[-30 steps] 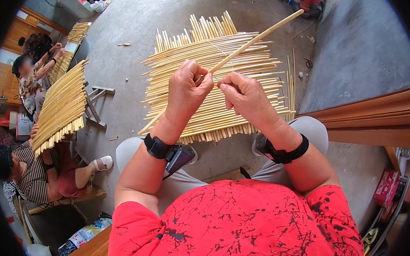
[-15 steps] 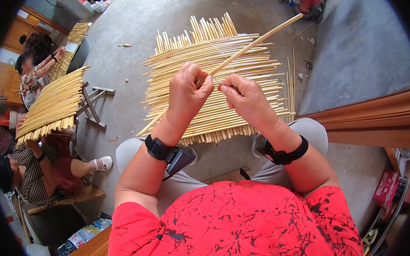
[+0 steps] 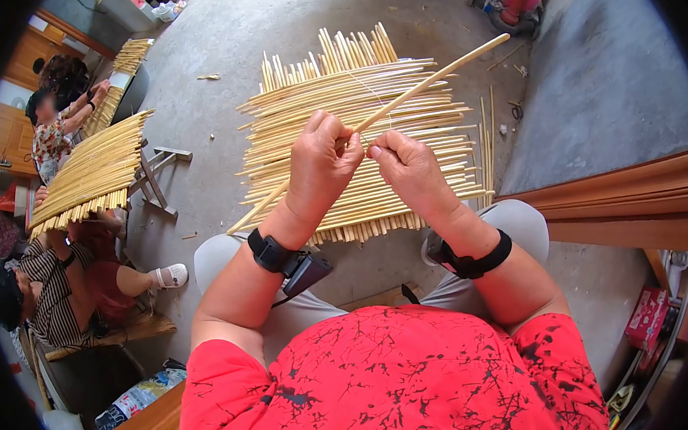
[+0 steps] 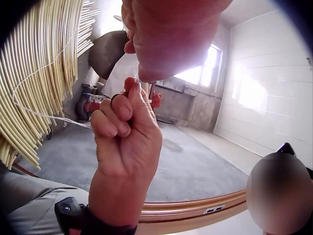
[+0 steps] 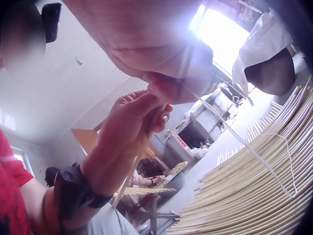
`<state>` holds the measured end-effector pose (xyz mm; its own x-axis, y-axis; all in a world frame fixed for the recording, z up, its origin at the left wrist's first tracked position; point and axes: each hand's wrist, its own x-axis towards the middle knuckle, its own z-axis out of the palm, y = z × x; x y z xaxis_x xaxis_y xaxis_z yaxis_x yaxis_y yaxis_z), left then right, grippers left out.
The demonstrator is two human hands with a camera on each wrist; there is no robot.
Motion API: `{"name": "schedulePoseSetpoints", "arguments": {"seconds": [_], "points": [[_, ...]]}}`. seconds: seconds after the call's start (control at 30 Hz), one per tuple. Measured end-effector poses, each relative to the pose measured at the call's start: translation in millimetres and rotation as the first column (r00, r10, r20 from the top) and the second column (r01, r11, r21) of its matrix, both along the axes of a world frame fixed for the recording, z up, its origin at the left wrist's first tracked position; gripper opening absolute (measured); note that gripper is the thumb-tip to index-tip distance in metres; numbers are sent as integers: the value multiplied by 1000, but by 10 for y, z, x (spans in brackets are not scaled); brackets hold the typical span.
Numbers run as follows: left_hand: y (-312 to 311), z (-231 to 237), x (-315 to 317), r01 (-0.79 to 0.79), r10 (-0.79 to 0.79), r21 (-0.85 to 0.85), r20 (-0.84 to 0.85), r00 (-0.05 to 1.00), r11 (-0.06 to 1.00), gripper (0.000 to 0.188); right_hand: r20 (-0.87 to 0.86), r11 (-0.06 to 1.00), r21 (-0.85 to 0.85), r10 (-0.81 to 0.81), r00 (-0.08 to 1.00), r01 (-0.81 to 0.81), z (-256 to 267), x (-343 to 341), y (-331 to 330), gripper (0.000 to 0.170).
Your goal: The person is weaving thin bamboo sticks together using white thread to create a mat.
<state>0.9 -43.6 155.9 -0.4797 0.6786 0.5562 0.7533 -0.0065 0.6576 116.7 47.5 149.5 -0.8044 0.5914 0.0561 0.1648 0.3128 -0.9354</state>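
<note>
My left hand [image 3: 323, 159] grips a long pale peeled stick [image 3: 438, 75], which slants up to the right past the fist and out behind it toward the lower left. Close beside it, the right hand [image 3: 410, 170] pinches a thin white string [image 5: 234, 137] between thumb and fingertips. The two hands' fingertips meet at the stick in the right wrist view, where the exact point of contact is hidden behind the right palm. From the right hand the string runs in a loose loop down to a mat of similar sticks [image 3: 375, 201], lying below both hands.
Several loose sticks [image 3: 487, 139] lie right of the mat. A second stick mat [image 3: 93, 175] rests on a trestle [image 3: 153, 179] at left, with a seated person in stripes [image 3: 57, 288] under it. A wooden door edge [image 3: 619, 206] juts in at right.
My hands have come slightly closer together and a little lower, the stick moving with the left one. At left, the striped person has leaned under the mat there, which shifted leftward.
</note>
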Motion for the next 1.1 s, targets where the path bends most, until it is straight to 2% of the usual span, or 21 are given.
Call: {"name": "schedulePoseSetpoints", "arguments": {"seconds": [0.2, 0.3, 0.4, 0.47, 0.5, 0.57, 0.67, 0.73, 0.8, 0.87, 0.9, 0.93, 1.0, 1.07, 1.1], "points": [[10, -32, 38, -10, 10, 7, -3, 1000, 1000, 12, -20, 1000, 9, -24, 1000, 24, -37, -19, 1, 12], [7, -44, 53, -8, 8, 34, -9, 1000, 999, 12, -81, 999, -24, -22, 996, 20, -71, -22, 5, 13], [-2, -15, 0, -5, 6, 9, -23, 1000, 1000, 11, -73, 998, -59, 0, 997, -4, -47, -26, 51, 13], [-6, 8, -55, -10, 9, -40, -22, 1000, 999, 11, 33, 981, -180, 81, 996, -74, 40, -8, 93, 15], [13, 20, -97, -12, 10, -16, -103, 995, 1000, 11, 19, 986, -139, 97, 995, -93, 75, -16, 114, 17], [32, 3, -179, -28, 28, 0, -188, 982, 1000, 13, 7, 971, -214, 107, 994, -103, 122, -52, 114, 18], [5, 37, -247, -49, 40, -58, -158, 987, 997, 10, -48, 983, -124, 130, 990, -136, 89, -131, 153, 21], [-71, 231, -171, -84, 73, -129, -92, 993, 988, 7, -78, 969, -172, 168, 983, -179, 73, -153, 123, 19], [-117, 245, -198, -82, 73, -90, -100, 992, 993, 7, -39, 981, -135, 132, 991, -136, 182, -179, 21, 16], [-198, 263, -269, -112, 90, -174, -131, 987, 978, 8, 4, 992, -97, 87, 996, -86, 215, -240, -41, 14], [-214, 289, -257, -108, 78, -145, -200, 977, 984, 9, -45, 996, -30, 86, 995, -87, 171, -287, -38, 15], [-223, 297, -246, -123, 113, -199, -59, 992, 972, 8, -87, 996, 31, 84, 993, -82, 131, -303, -58, 15], [-240, 292, -253, -96, 82, -104, -131, 988, 990, 7, -118, 997, -22, 68, 991, -71, 131, -318, -100, 16], [-262, 347, -227, -129, 121, -122, -72, 990, 984, 5, -241, 988, -67, 122, 963, -142, 103, -350, -123, 17], [-301, 301, -281, -105, 94, -102, -103, 990, 989, 10, -252, 981, -126, 114, 961, -150, 108, -352, -146, 17]]}}
